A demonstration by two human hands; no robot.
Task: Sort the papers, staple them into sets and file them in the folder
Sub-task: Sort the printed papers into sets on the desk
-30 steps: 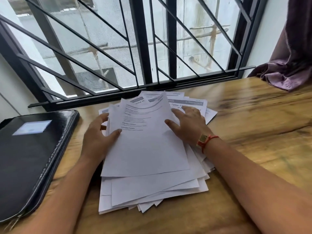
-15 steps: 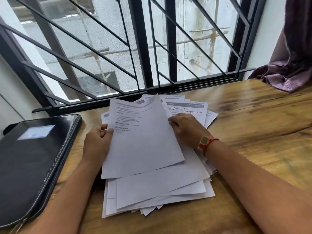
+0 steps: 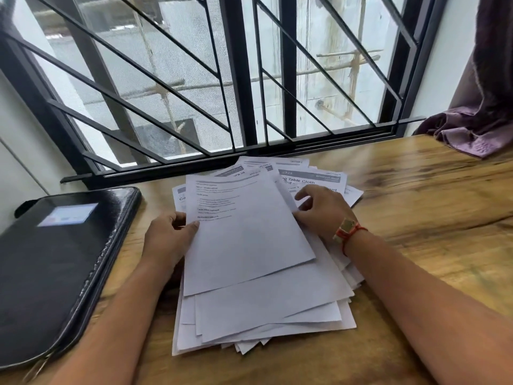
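A loose, fanned pile of white printed papers (image 3: pixel 263 309) lies on the wooden table in front of me. Its top sheet (image 3: pixel 244 234) is raised a little off the pile. My left hand (image 3: pixel 168 237) holds that sheet's left edge, thumb on top and fingers curled underneath. My right hand (image 3: pixel 323 211) rests on the right side of the pile with curled fingers pinching the sheets at the top sheet's right edge. A black zipped folder (image 3: pixel 58 262) lies closed to the left of the pile. I see no stapler.
The wooden table (image 3: pixel 433 223) runs right and toward me. A barred black window frame (image 3: pixel 249 79) stands right behind the papers. Purple cloth (image 3: pixel 472 129) drapes onto the table's far right corner. A white wall is at the left.
Both hands went from lying on the pile to gripping the top sheet's edges, and the sheet has risen slightly. The right fingers are now spread wider at the sheet's right edge.
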